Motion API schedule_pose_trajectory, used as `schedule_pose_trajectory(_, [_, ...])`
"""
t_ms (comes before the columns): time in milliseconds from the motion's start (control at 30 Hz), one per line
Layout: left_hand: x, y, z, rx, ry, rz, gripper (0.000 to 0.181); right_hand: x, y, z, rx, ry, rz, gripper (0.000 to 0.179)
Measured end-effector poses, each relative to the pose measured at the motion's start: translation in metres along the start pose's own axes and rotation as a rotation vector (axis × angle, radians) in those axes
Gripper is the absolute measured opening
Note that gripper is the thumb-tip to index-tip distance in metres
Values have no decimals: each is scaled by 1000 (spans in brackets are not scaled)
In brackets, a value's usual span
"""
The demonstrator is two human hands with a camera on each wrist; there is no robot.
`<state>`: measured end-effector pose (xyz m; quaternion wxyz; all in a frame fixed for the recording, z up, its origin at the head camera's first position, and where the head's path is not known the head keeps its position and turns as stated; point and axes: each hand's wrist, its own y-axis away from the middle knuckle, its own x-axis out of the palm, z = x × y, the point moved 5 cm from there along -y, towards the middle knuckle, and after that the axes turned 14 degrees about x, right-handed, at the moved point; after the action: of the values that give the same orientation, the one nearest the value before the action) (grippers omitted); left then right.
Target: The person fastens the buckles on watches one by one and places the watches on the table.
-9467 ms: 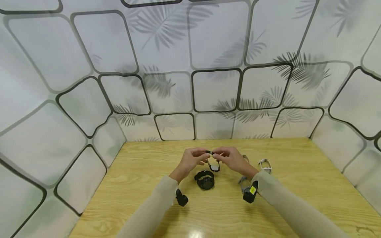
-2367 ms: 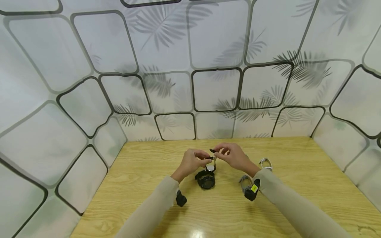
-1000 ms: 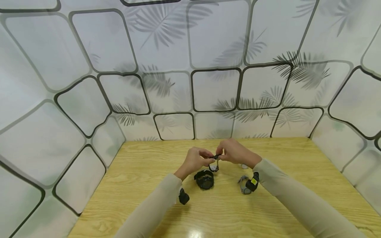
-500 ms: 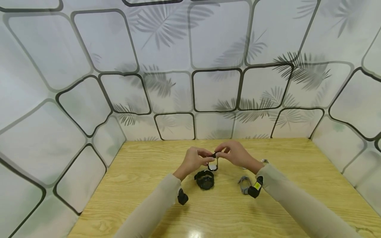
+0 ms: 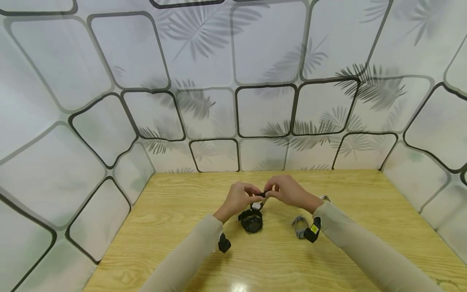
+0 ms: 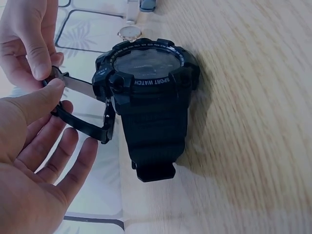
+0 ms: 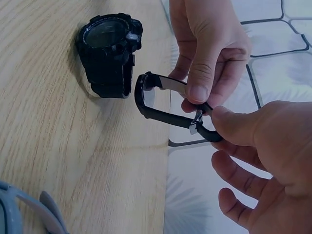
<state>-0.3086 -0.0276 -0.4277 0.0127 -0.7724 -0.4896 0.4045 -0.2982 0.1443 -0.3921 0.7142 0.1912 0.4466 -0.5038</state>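
Both hands hold a slim watch with a black strap above the table. My left hand pinches one part of the strap between thumb and fingers. My right hand pinches the strap close beside it. A silver buckle shows near the right fingertips in the right wrist view. The strap forms a loop, with the watch face hanging low; whether it is fastened I cannot tell. Just in front stands a chunky black sport watch on the table, its lettering visible in the left wrist view.
A grey watch lies to the right, near the right wrist's camera. Farther right, a white-strapped watch is partly covered by the right forearm. The wooden table ends at a patterned wall.
Earlier, the right hand held a black strap end apart from the left hand; now both hands meet at the strap. Over the last half second, the watch face has tipped slightly left.
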Motion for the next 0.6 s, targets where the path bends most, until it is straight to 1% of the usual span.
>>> schedule_pose_trajectory(133, [1, -1, -1, 30, -4, 7, 12, 0, 0, 2, -8, 25, 10, 6])
schedule_pose_trajectory(267, [1, -1, -2, 54, -5, -13, 14, 0, 1, 2, -4, 28, 0, 7])
schedule_pose_trajectory(433, [0, -1, -2, 36, 6, -28, 15, 0, 3, 0, 14, -16, -42, 10])
schedule_pose_trajectory(600, [0, 0, -2, 30, 29, -13, 17, 0, 5, -2, 8, -37, -71, 12])
